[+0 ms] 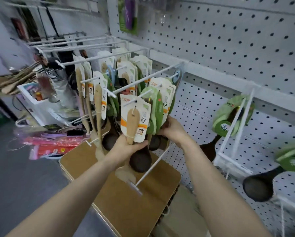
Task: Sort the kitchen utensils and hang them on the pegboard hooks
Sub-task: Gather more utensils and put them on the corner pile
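A white pegboard (228, 40) carries long white hooks (143, 79) loaded with carded utensils. My left hand (126, 147) grips the handles of a bunch hanging from a front hook: a wooden spatula on a white and orange card (134, 122) and a dark ladle (140, 161) below it. My right hand (172, 130) grips the lower part of the green-carded utensils (153, 106) on the neighbouring hook. More wooden spatulas (99, 103) hang to the left. Dark spoons with green cards (232, 115) hang on hooks at the right.
A brown cardboard box (122, 194) stands right below the hooks. Bare hooks (153, 166) jut out towards me above it. At the left are a pile of loose wooden spoons (16, 79), a white box (35, 98) and pink packets (54, 144) on the floor.
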The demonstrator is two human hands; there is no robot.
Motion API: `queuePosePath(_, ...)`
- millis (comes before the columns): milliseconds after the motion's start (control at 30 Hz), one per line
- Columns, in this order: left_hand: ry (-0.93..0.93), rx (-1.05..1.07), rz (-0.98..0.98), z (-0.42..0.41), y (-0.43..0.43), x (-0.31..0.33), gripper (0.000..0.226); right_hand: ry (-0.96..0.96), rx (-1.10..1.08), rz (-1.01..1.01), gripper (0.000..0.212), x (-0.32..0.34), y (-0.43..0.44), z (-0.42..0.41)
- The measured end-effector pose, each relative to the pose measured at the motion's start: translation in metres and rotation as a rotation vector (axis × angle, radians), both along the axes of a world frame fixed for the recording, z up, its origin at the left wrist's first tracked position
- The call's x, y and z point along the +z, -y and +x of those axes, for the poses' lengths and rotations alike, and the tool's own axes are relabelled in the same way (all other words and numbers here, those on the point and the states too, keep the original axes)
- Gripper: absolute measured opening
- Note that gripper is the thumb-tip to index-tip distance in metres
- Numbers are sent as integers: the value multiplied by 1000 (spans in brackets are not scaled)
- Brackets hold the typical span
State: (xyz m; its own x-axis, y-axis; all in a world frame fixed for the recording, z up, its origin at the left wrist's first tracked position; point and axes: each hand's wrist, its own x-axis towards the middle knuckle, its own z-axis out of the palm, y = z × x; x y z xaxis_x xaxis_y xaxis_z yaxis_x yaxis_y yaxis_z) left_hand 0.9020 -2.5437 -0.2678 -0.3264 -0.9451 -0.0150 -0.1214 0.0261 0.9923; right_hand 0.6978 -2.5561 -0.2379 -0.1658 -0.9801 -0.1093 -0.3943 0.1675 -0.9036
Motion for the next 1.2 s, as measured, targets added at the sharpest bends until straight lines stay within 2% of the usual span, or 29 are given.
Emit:
queuePosePath(100,-13,25,10,7,0,0,25,25,53,58,59,-7,-4,-6)
queuePosePath(267,-39,53,-5,13,-1,2,29,175,140,94,54,-10,-13,-4)
queuePosePath(400,-18,60,-44,8,-4,4,28,190,125,84,67,-11,-15,9)
queuePosePath(500,18,83,-95,4,-9,2,16,238,114,88,50,-11,-15,18)
queuePosePath(600,36,96,-111,7,-11,-3,3,284,108,79,49,-13,-12,27)
queuePosePath(667,60,98,-115,11,-10,-3,8,291,98,64,40,-13,-11,30)
queuePosePath(800,63,79,-139,15,-10,0,47,252,86,16,33,-18,-15,25)
queuePosePath(867,99,82,-175,13,-8,1,58,209,113,35,36,-16,-16,22)
queuePosePath(967,121,54,-183,6,-7,1,47,75,169,78,47,-12,-16,21)
queuePosePath(1200,70,59,-131,-1,-6,0,35,-1,131,12,37,-8,-22,22)
